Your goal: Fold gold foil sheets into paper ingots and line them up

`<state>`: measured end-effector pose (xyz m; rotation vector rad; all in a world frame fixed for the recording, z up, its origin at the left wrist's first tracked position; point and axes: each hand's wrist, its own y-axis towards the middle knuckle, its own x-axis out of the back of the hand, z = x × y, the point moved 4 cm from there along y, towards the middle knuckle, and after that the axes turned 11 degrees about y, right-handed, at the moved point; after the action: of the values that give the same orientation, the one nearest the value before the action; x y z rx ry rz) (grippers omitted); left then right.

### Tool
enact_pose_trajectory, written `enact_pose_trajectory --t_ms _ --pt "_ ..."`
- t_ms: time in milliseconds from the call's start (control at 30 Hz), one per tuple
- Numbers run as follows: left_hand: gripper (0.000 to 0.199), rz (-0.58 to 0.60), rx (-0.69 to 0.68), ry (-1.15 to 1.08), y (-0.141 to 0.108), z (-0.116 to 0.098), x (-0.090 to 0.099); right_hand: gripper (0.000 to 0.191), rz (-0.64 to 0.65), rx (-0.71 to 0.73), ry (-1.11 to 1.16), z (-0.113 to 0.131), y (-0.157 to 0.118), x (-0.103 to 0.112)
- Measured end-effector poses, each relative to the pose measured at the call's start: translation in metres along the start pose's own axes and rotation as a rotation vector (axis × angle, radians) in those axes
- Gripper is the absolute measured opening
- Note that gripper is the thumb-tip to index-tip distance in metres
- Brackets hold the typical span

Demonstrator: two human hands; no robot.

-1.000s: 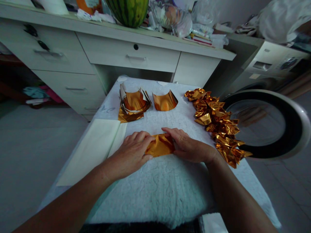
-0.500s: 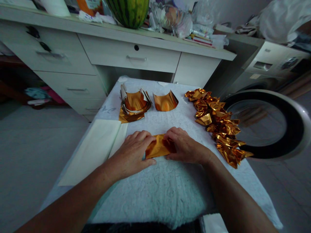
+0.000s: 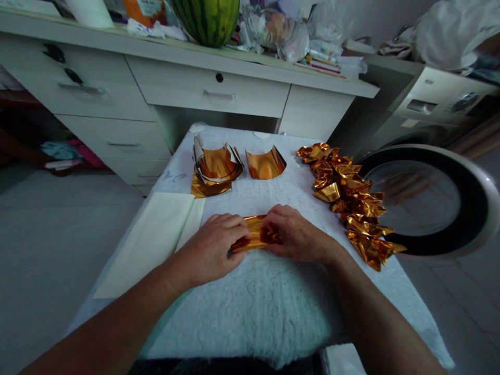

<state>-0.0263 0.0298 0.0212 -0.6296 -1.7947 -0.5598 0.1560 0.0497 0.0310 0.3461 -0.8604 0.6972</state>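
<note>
Between my two hands lies a sheet of gold foil paper (image 3: 255, 232), bent into a curve over the cloth. My left hand (image 3: 220, 244) is closed on its left end, thumb below and fingers above. On its right end my right hand (image 3: 291, 235) pinches it with curled fingers. Beyond my hands sits a stack of curled gold foil sheets (image 3: 217, 164) with pale undersides. A single curled foil sheet (image 3: 266, 164) rests to the right of that stack. Folded gold foil pieces (image 3: 344, 195) form a long heap at the right.
A pale cloth (image 3: 250, 312) covers the table, with white paper (image 3: 146, 242) at its left. An open washing machine door (image 3: 429, 200) stands close on the right. Behind the table, a white drawer cabinet (image 3: 211, 88) carries a watermelon (image 3: 207, 21) and a glass bowl (image 3: 269, 26).
The foil sheet between my hands has gone from flatter to more rounded and narrower. My left fingers have curled tighter around its end. My right hand has barely moved.
</note>
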Motion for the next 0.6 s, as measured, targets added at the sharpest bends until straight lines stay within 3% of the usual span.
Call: enact_pose_trajectory --t_ms 200,300,367,600 --pt "0.014 -0.066 -0.04 0.012 0.0 0.001 -0.002 0.027 -0.015 0.026 0.038 0.005 0.001 -0.001" --pt "0.017 -0.106 -0.025 -0.003 0.0 0.003 0.0 0.016 -0.042 0.033 0.038 0.004 0.004 -0.003" --pt "0.018 -0.157 0.002 -0.026 -0.001 0.004 0.003 0.009 -0.078 0.035 0.042 0.003 0.005 -0.003" --pt "0.008 -0.295 0.185 -0.154 -0.002 0.01 0.015 0.013 -0.215 0.0 0.218 -0.001 0.002 0.004"
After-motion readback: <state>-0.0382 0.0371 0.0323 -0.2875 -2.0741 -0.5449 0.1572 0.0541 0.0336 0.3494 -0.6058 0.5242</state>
